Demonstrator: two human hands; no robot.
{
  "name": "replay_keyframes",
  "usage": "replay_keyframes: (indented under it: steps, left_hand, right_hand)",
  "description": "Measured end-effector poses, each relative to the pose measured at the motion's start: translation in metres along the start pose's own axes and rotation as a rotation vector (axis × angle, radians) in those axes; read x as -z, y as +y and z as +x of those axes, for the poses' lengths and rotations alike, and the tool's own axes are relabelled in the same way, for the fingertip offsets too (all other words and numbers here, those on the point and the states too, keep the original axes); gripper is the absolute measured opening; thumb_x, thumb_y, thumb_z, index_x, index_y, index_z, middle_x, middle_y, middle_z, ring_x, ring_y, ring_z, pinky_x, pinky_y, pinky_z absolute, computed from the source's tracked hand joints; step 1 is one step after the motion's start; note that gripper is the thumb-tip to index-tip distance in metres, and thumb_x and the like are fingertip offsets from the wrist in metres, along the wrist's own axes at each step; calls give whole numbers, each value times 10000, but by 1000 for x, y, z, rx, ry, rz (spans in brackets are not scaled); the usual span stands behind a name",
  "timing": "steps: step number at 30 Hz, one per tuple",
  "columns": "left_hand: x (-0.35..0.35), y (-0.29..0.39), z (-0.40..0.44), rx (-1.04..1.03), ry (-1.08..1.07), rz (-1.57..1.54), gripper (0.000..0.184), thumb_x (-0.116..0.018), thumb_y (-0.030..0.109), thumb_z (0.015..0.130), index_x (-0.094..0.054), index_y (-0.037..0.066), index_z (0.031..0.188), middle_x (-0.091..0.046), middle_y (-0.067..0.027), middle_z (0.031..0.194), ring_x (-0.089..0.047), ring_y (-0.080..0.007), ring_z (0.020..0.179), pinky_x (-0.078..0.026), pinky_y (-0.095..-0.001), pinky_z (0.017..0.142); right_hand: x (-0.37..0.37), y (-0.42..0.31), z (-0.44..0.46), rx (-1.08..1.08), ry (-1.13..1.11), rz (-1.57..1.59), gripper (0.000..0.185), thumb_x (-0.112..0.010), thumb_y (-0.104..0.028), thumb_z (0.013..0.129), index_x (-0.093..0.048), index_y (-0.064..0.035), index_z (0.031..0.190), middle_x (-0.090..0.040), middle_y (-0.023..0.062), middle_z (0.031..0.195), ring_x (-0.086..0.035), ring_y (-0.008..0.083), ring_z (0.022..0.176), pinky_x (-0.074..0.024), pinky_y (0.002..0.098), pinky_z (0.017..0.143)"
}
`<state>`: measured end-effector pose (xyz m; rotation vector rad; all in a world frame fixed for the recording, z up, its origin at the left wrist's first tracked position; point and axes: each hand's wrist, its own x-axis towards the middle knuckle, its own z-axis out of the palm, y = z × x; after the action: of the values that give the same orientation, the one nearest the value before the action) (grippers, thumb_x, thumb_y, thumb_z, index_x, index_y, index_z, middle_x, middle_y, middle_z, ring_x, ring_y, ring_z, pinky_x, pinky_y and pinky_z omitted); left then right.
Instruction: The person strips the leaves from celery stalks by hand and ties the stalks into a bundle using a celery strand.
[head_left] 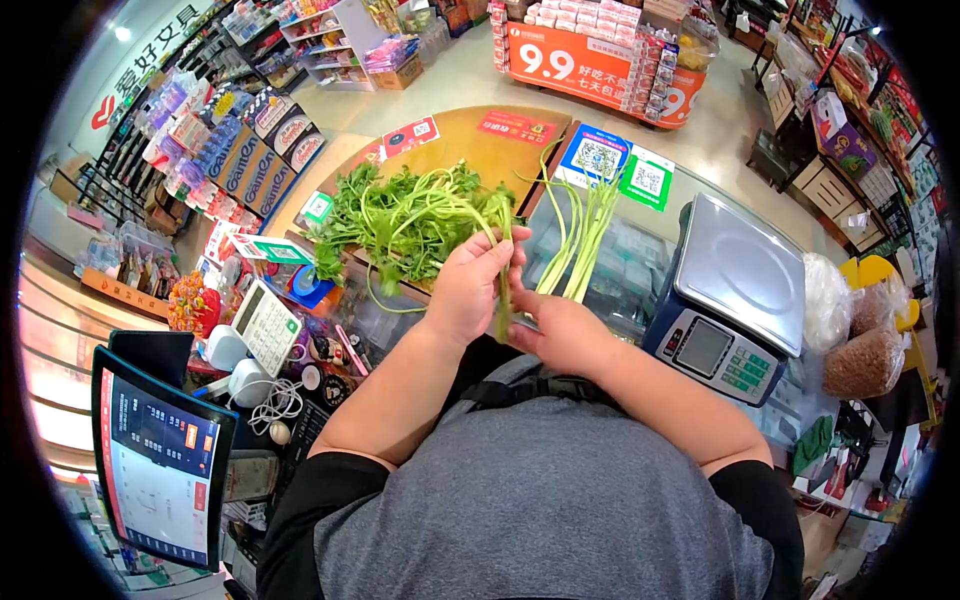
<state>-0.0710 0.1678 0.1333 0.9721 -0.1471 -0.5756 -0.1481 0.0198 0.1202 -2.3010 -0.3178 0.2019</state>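
Remotely, I watch the left hand (pixel 474 286) grasp slender green stalks (pixel 503 300), near-right of a leafy green heap (pixel 405 212); my right hand's (pixel 562 330) grip is unclear. Sorting seems underway, next calling for steady pinching.

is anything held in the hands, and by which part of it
A green stalk, held partway along its length by the left hand. The right hand is at its near end; whether it grips too cannot be told.

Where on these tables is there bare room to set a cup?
The glass counter between the pale stalks and the scale looks free, as does the wooden table between the leafy greens and the red cards. It is crowded on the left, around the calculator and screen.
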Motion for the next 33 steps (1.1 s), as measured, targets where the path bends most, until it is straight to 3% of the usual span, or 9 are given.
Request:
replay_keyframes:
  steps: [2, 5, 8, 11, 15, 21, 27, 30, 33]
  left_hand:
    - [2, 5, -3, -40, -106, 112, 232, -493, 105, 955, -584, -12, 1134, -574, -29, 842, -533, -103, 705, -453, -230, 665]
    - [-4, 8, -11, -35, -84, 328, 243, -556, 86, 925, -616, -20, 1136, -590, 7, 824, -521, -70, 688, -423, -206, 631]
    - [-12, 6, -15, -43, -90, 392, 245, -631, 64, 880, -643, -7, 1115, -597, 27, 794, -521, -57, 677, -417, -198, 626]
    - [-13, 0, -14, -32, -110, 406, 239, -654, 65, 869, -651, 9, 1101, -594, 29, 785, -514, -55, 673, -414, -202, 617]
    - [-11, -6, -10, -21, -133, 502, 218, -671, 70, 859, -661, 20, 1071, -597, 29, 784, -508, -53, 668, -413, -206, 612]
    - [-16, -4, -13, 33, -196, 473, 253, -672, 78, 846, -652, 20, 1091, -606, 26, 812, -514, -55, 687, -422, -213, 632]
    - [-17, -8, -8, 125, -151, 344, 296, -631, 29, 837, -631, 14, 1133, -622, 14, 865, -534, -55, 718, -422, -209, 651]
    - [-21, -8, -6, 95, -157, 382, 294, -618, -13, 831, -630, 12, 1123, -628, 10, 886, -550, -59, 749, -428, -200, 674]
    - [-18, -18, -1, 37, -158, 401, 292, -617, -48, 824, -623, 12, 1110, -633, 5, 912, -570, -63, 783, -439, -196, 698]
  right_hand:
    - [13, 0, -5, -65, 68, 69, 356, -618, -263, 875, -611, -6, 1122, -676, 209, 965, -653, 371, 912, -515, 431, 801]
    - [29, 6, -9, -155, 255, 256, 297, -614, -213, 879, -633, 7, 1079, -687, 186, 1001, -673, 314, 929, -520, 377, 821]
    - [38, 10, -11, -111, 486, 482, 202, -642, -167, 862, -632, 4, 970, -678, 106, 846, -640, 168, 779, -506, 301, 716]
    - [46, -1, -12, -68, 511, 585, 180, -659, -166, 850, -625, 0, 910, -644, 65, 790, -577, 116, 724, -483, 278, 672]
    - [44, -9, -9, -126, 460, 502, 175, -664, -163, 841, -625, 5, 870, -631, 40, 755, -562, 109, 690, -465, 265, 631]
    - [38, 9, -1, -291, 397, 850, 112, -643, -111, 869, -582, -17, 865, -581, 1, 748, -515, 72, 663, -424, 230, 587]
    - [32, 20, -1, -181, 643, 593, 163, -674, -147, 820, -593, -12, 861, -567, 12, 690, -512, 83, 637, -433, 259, 573]
    - [34, 11, -4, -96, 668, 611, 206, -690, -155, 803, -592, -2, 900, -555, 17, 681, -511, 98, 627, -437, 274, 570]
    - [38, 10, -5, -194, 538, 431, 215, -692, -154, 799, -599, 11, 902, -563, 30, 679, -520, 109, 615, -443, 284, 570]
